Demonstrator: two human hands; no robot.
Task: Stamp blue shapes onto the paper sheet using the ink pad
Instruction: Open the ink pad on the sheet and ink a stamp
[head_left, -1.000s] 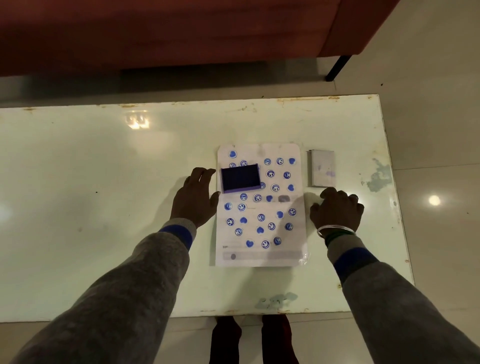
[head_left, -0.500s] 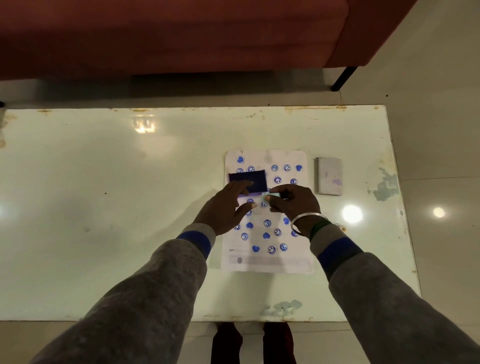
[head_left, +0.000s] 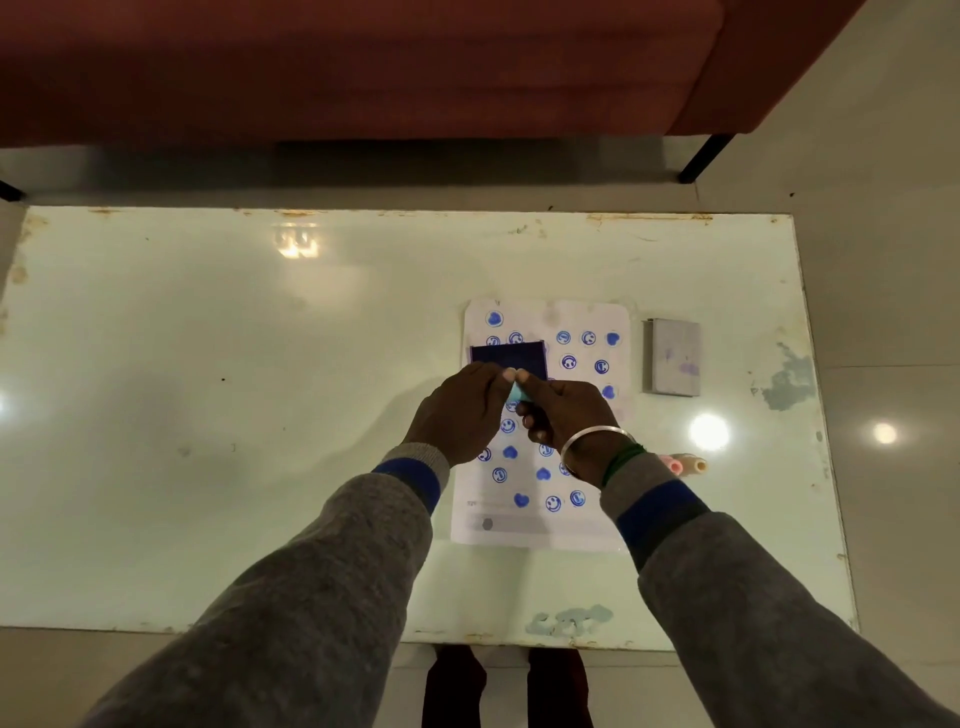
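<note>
A white paper sheet (head_left: 592, 525) lies on the glass table, covered with several blue smileys and hearts. The dark blue ink pad (head_left: 506, 356) rests on the sheet's upper left part. Just in front of the pad, my left hand (head_left: 460, 415) and my right hand (head_left: 566, 418) meet above the sheet. Their fingertips pinch a small light-blue stamp (head_left: 518, 394) between them. Most of the stamp is hidden by the fingers. A metal bangle and a green band circle my right wrist.
The ink pad's grey lid (head_left: 671, 357) lies to the right of the sheet. Pink and orange stamps (head_left: 685, 464) lie beside my right wrist. The table's near edge (head_left: 311, 631) is close, a red sofa (head_left: 363, 67) stands beyond the far edge, and my feet show under the glass.
Both hands left the table on either side of the sheet and came together above it. The right hand brought up a light-blue stamp, and both now hold it just in front of the pad.
</note>
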